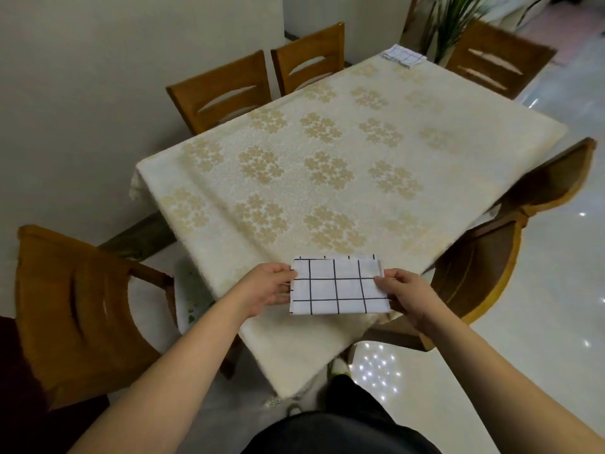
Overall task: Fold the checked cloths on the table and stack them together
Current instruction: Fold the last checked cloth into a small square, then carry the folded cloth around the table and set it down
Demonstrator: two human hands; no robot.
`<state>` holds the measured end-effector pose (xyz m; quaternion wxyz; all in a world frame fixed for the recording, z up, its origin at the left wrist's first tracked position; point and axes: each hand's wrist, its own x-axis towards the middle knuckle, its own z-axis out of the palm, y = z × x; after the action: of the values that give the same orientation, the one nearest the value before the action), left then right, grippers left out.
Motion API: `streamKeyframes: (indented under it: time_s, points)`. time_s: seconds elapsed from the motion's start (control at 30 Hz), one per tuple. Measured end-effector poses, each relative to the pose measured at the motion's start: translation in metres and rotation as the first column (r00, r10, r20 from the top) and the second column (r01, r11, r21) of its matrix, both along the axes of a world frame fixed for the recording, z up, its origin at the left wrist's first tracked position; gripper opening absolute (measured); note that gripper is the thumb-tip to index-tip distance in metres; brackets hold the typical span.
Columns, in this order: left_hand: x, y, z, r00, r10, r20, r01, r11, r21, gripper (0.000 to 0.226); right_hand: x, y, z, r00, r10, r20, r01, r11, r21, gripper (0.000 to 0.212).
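Observation:
A folded white cloth with black checks (339,286) is held flat over the near corner of the table (327,165). My left hand (266,286) pinches its left edge and my right hand (404,293) pinches its right edge, thumbs on top. A second folded checked cloth (404,55) lies at the far corner of the table, well away from both hands.
The table wears a cream cloth with gold flowers. Wooden chairs stand round it: one (75,309) at near left, two (226,90) at the far left side, one (497,57) at the far end, one (510,237) at right. A plant (451,24) stands behind.

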<state>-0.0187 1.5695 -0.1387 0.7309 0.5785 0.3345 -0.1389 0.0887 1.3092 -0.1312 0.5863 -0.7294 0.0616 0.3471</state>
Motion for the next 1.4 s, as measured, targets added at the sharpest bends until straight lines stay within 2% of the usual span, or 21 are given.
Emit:
streamKeyframes:
  time_s: [0.17,0.3,0.47,0.73,1.0,1.17,1.4]
  points:
    - [0.026,-0.040,0.015,0.987,-0.155,0.042,0.153,0.987,0.046,0.009,-0.025,-0.050,0.020,0.987,-0.140,0.073,0.144,0.989,-0.044,0.017]
    - [0.049,-0.086,0.027,0.955,-0.288,0.070,0.284,0.957,0.063,0.013,-0.036,-0.096,0.035,0.951,-0.306,0.044,0.306,0.952,0.013,0.020]
    - [0.071,-0.148,0.036,0.896,-0.436,0.083,0.422,0.895,0.141,0.012,-0.052,-0.153,0.044,0.882,-0.468,0.049,0.467,0.883,0.043,0.010]
    - [0.105,-0.263,0.046,0.771,-0.633,0.072,0.595,0.756,0.273,0.012,-0.066,-0.261,0.030,0.769,-0.639,0.021,0.635,0.767,0.091,0.011]
    - [0.132,-0.403,0.052,0.644,-0.764,0.030,0.713,0.615,0.338,0.028,-0.073,-0.395,0.027,0.680,-0.733,0.000,0.729,0.676,0.107,0.008]
    - [0.145,-0.457,0.049,0.593,-0.805,-0.016,0.769,0.560,0.306,0.022,-0.069,-0.452,0.025,0.696,-0.718,-0.034,0.717,0.690,0.097,0.015]
    - [0.179,-0.499,0.044,0.583,-0.813,-0.005,0.785,0.561,0.264,0.019,-0.038,-0.495,0.014,0.691,-0.718,-0.083,0.723,0.685,0.096,0.016]
